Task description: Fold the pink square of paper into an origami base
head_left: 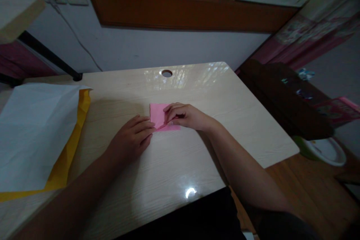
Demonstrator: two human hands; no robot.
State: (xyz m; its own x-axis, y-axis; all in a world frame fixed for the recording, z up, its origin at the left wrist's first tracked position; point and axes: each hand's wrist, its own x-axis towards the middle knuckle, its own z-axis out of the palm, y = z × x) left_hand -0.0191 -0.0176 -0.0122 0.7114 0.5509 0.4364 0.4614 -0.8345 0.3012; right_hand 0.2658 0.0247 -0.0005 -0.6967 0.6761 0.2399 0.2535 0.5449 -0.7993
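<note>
A small pink sheet of paper lies on the desk in front of me, with a folded edge running across its lower part. My left hand rests at the sheet's lower left corner, its fingertips and thumb closed on the paper there. From the right, my right hand pinches the fold between thumb and fingers, its curled fingers covering the upper right part of the sheet. A strip of pink shows below the fold and under the right hand.
A large white sheet over yellow paper covers the desk's left side. The pale desk has a round cable hole near its back edge. Beyond the right edge are a white-and-green basin and dark furniture.
</note>
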